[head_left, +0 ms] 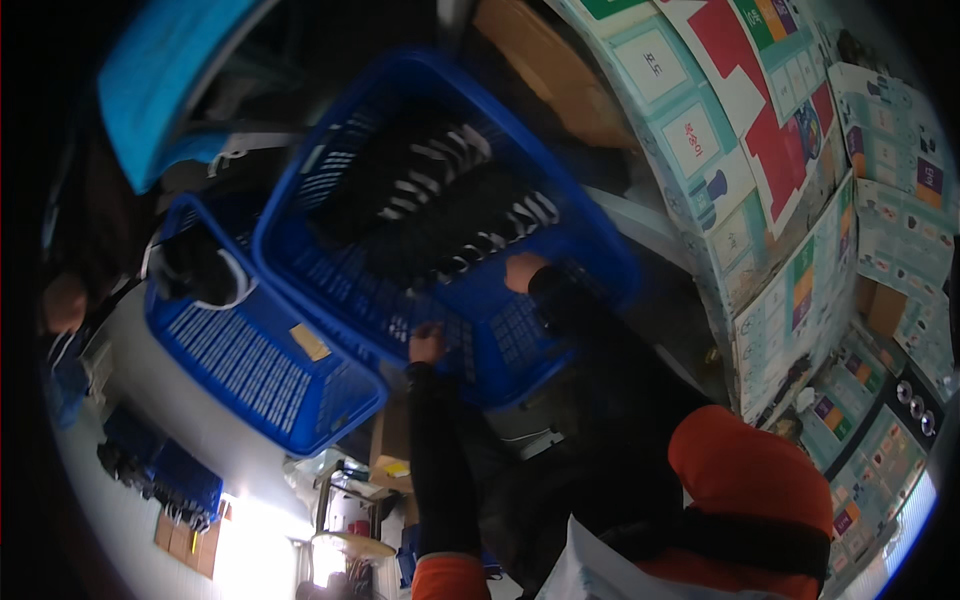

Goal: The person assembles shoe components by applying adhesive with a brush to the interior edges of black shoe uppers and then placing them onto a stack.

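A large blue plastic basket [440,65] stands tilted in front of me, with slatted sides. Inside, black items with white edges [420,205] are packed side by side in rows; the dim light hides their exact kind. My left hand [427,343] is inside the near left part of the basket, fingers curled closed. Farther in and to the right, my right hand [525,270] is closed too, close to the end of the nearer row. Whatever either hand grips is too small or hidden to make out.
A second blue basket [240,365] adjoins on the left, holding a black item with a white rim [205,270] and a tan label [310,342]. Another person's hand [65,303] shows at far left. Boards with printed sheets [690,140] line the right. A cardboard box [550,70] lies behind.
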Tool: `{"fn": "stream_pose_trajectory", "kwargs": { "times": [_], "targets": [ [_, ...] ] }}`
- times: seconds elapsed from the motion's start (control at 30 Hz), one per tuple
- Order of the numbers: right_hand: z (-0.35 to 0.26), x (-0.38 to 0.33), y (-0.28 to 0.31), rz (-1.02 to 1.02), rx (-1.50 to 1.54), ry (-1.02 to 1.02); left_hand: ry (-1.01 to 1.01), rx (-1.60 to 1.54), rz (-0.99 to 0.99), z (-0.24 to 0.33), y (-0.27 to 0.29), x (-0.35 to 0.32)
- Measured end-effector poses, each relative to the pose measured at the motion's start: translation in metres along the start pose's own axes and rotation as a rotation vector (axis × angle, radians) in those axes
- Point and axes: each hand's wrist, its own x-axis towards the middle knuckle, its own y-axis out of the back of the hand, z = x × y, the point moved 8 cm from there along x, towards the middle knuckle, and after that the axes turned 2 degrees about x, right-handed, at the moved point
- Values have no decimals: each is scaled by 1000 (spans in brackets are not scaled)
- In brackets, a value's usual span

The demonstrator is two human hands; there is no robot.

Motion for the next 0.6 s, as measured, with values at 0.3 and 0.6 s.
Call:
{"fn": "stream_pose_trajectory", "kwargs": {
  "times": [0.3,0.6],
  "targets": [
    [143,77,49,686,174,-133,-80,-18,208,57,-12,116],
    [192,178,88,581,164,-180,70,-268,406,70,-37,191]
  ]
}}
